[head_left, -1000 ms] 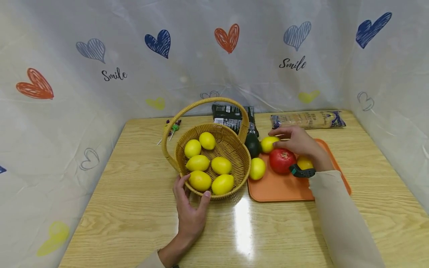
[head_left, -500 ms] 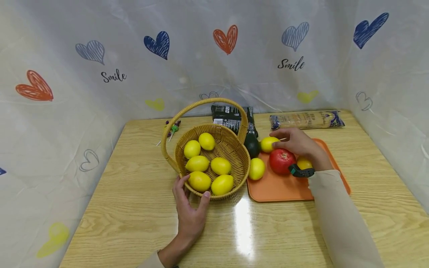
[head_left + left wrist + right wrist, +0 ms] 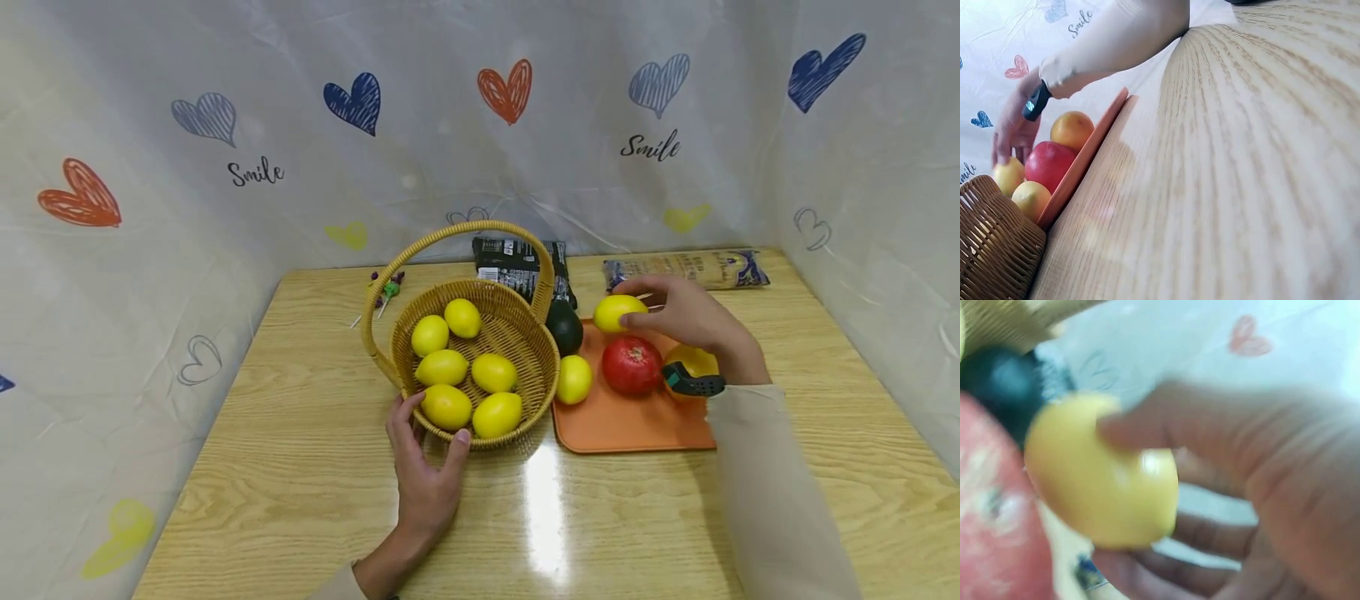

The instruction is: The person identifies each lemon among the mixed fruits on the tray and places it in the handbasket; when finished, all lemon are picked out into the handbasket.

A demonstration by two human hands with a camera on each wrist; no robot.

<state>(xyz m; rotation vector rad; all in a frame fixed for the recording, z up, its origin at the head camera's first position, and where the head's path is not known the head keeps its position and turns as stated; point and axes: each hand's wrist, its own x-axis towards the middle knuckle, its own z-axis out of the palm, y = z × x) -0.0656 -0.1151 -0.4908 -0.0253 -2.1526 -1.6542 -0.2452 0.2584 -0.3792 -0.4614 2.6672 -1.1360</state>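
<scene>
My right hand (image 3: 682, 312) pinches a lemon (image 3: 619, 313) between thumb and fingers above the back of the orange tray (image 3: 637, 425). In the right wrist view the same lemon (image 3: 1100, 475) shows close up, slightly blurred. At the near left rim of the wicker basket (image 3: 528, 358), my left hand (image 3: 427, 487) holds on with thumb and fingers. Several lemons (image 3: 495, 372) lie inside the basket. On the tray are a red pomegranate (image 3: 632, 365), another lemon (image 3: 574, 380) by the basket, and an orange fruit (image 3: 692, 362) partly hidden by the right wrist.
A dark green avocado (image 3: 564, 327) sits between basket and tray. Behind stand a black packet (image 3: 517, 262) and a long noodle-like package (image 3: 690, 268). Lollipops (image 3: 390, 288) lie left of the basket. Its tall handle (image 3: 480, 225) arches over it. A printed curtain (image 3: 420, 125) closes the back.
My right hand has lifted the lemon off its place beside the avocado and shifted it up and to the right. The left hand and basket have stayed put.
</scene>
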